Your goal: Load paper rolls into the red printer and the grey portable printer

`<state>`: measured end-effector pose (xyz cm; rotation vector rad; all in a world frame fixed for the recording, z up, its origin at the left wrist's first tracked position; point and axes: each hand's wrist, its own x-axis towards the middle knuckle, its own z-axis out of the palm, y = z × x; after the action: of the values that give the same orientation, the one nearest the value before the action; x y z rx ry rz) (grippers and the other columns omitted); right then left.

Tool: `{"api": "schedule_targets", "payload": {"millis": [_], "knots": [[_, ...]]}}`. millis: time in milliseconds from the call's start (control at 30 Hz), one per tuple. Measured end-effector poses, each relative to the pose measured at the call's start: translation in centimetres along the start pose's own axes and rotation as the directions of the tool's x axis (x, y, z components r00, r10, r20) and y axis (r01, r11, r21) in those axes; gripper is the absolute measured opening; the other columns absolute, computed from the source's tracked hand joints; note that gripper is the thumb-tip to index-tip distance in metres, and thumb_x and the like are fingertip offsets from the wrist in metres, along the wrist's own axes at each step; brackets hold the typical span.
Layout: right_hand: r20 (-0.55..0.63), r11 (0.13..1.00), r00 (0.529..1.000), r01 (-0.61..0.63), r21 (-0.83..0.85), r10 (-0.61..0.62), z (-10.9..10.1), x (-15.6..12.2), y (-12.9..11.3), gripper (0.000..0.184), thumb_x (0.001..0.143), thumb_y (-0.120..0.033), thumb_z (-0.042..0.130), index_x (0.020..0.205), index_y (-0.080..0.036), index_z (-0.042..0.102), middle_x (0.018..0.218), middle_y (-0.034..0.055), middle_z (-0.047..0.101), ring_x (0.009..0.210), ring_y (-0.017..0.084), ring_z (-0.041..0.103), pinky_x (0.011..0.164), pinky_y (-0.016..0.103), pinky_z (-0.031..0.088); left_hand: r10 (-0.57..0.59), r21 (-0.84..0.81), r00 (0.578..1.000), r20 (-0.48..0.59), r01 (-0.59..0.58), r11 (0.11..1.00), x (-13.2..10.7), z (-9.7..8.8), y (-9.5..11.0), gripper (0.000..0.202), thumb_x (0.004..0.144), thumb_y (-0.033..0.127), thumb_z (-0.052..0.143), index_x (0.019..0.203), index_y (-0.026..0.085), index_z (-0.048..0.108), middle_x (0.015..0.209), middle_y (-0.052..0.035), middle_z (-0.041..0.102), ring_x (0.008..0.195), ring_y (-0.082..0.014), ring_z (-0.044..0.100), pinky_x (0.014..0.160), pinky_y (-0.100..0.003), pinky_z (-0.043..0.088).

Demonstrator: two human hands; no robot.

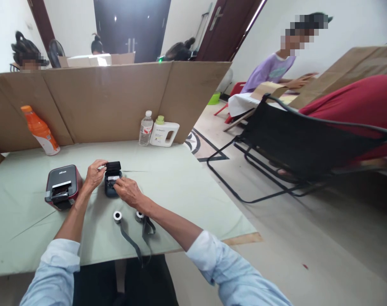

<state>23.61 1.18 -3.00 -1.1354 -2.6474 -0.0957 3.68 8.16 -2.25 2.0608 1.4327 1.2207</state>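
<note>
A small dark label printer [109, 190] stands on the table with its lid [113, 165] raised and something white inside. My left hand [94, 173] is closed, fingers pinching the lid's left edge. From the right, my right hand [128, 191] reaches over the printer's open compartment, fingers bent together at its inner edge; what they hold, if anything, is hidden. Nearer to me lie a roll [117, 217] with a white core and a second roll [139, 216]. Dark strips [131, 241] trail from them, one hanging over the table's front edge.
Left of my left hand stands a larger black-and-red printer [65, 176]. An orange bottle [42, 131], a clear water bottle [145, 129] and a white jug [164, 134] stand along a cardboard partition [117, 93]. A black folding chair [276, 140] and a seated person [266, 74] are at right.
</note>
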Motion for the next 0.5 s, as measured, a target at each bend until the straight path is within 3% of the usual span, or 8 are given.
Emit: {"api": "schedule_targets", "payload": {"millis": [267,500], "knots": [[0.012,1.0,1.0,-0.007,0.021,0.006,-0.2,-0.1,-0.6,0.022,0.102,-0.013,0.053,0.095,-0.017,0.074,0.098,0.0112,0.071,0.092,0.021,0.06,0.073,0.031,0.045,0.108,0.082,0.989,0.104,-0.116,0.99,-3.7,-0.1,0.5,0.028,0.089,0.019,0.055,0.102,0.022,0.08,0.115,-0.0101,0.075,0.11,-0.0239,0.068,0.103,-0.044,0.055],[0.004,0.999,1.0,-0.013,0.042,0.013,0.1,-0.1,-0.6,0.02,0.101,-0.014,0.054,0.094,-0.017,0.073,0.097,0.0115,0.071,0.092,0.021,0.06,0.075,0.031,0.045,0.143,0.168,0.973,0.183,-0.174,0.97,-5.8,-0.2,0.4,0.033,0.09,0.016,0.055,0.11,0.026,0.079,0.133,-0.0098,0.068,0.127,-0.0269,0.06,0.113,-0.052,0.049]]}}
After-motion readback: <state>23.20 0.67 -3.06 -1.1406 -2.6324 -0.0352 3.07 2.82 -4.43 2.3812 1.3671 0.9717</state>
